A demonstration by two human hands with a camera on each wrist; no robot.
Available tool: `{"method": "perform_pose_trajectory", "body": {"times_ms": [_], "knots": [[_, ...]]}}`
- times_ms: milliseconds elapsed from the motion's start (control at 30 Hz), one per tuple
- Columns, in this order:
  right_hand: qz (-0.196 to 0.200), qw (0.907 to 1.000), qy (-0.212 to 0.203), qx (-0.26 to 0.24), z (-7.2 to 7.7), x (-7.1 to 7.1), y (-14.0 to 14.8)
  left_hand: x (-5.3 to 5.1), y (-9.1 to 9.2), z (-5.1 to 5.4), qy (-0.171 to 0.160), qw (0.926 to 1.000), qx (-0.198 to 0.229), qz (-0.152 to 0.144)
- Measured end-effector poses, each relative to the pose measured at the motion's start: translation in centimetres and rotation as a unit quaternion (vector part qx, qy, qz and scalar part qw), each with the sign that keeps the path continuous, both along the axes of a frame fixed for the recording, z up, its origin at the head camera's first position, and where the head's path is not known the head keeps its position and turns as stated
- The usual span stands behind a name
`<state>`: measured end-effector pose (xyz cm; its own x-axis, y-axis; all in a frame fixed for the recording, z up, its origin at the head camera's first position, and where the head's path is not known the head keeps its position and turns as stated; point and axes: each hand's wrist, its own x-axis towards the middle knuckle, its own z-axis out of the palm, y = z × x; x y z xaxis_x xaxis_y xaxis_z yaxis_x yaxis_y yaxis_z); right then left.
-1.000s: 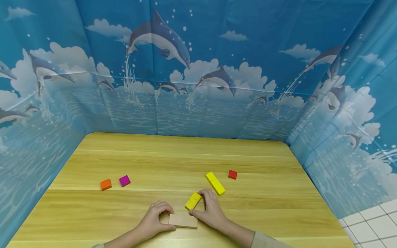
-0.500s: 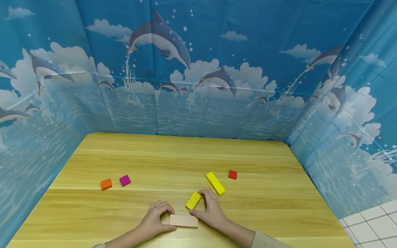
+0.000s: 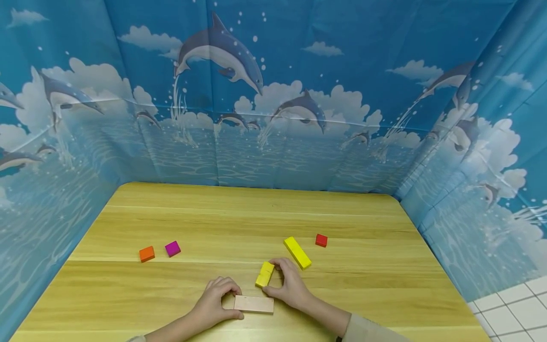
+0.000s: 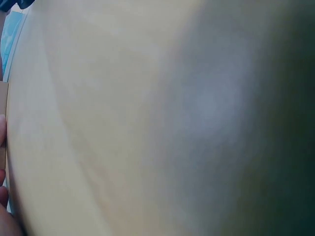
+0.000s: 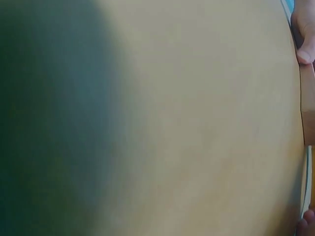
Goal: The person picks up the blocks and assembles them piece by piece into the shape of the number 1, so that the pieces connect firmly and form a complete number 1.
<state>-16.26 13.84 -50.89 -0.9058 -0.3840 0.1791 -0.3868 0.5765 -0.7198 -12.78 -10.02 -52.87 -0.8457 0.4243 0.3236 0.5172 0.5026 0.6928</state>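
Note:
In the head view my left hand [image 3: 215,302] grips the left end of a plain wooden block [image 3: 254,304], thumb on its near side and fingers on its far side. My right hand [image 3: 292,286] pinches two short yellow blocks [image 3: 264,274] end to end, between the thumb at the near end and fingers at the far end. A visible seam runs between the pair, which looks slightly out of line. They sit just beyond the plain block. At the edge of the right wrist view the plain wooden block [image 5: 307,98] shows with left-hand fingers on it.
A long yellow block [image 3: 297,252] lies beyond my right hand, with a small red block [image 3: 321,240] to its right. An orange block [image 3: 146,253] and a purple block [image 3: 173,249] lie on the left of the wooden table [image 3: 239,209]. A dolphin-print curtain [image 3: 273,152] surrounds the table.
My right hand has shifted slightly left and away from me, turning the yellow pair a little more upright in the head view. The left hand and plain block have hardly moved.

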Motion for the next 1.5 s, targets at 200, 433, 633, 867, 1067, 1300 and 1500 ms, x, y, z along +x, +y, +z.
{"method": "perform_pose_trajectory", "body": {"times_ms": [200, 433, 633, 867, 1067, 1300, 1500], "knots": [[0.049, 0.9986, -0.019, 0.008, 0.3, -0.6, 0.1, 0.1, 0.0, 0.0, 0.001, 1.0000, 0.002, -0.002], [0.088, 0.9955, -0.029, 0.019, 0.1, -1.1, 0.1, 0.2, 0.0, 0.0, 0.016, 0.9999, -0.001, 0.006], [0.103, 0.9939, -0.030, 0.026, 0.2, -1.3, 0.1, 0.2, 0.0, 0.0, 0.021, 0.9998, -0.003, 0.006], [0.114, 0.9918, -0.040, 0.042, 0.3, -1.3, 0.1, 0.2, 0.0, -0.1, 0.008, 0.9999, -0.011, 0.006], [0.116, 0.9913, -0.040, 0.048, 0.3, -1.4, 0.0, 0.3, -0.2, 0.1, 0.000, 0.9999, -0.016, -0.002], [0.119, 0.9915, -0.044, 0.028, 0.1, -1.4, 0.1, 0.4, -0.1, 0.1, -0.003, 0.9999, -0.011, -0.008], [0.116, 0.9922, -0.040, 0.019, 0.0, -1.4, 0.1, 0.4, 0.0, -0.2, 0.004, 0.9999, -0.013, -0.003]]}}
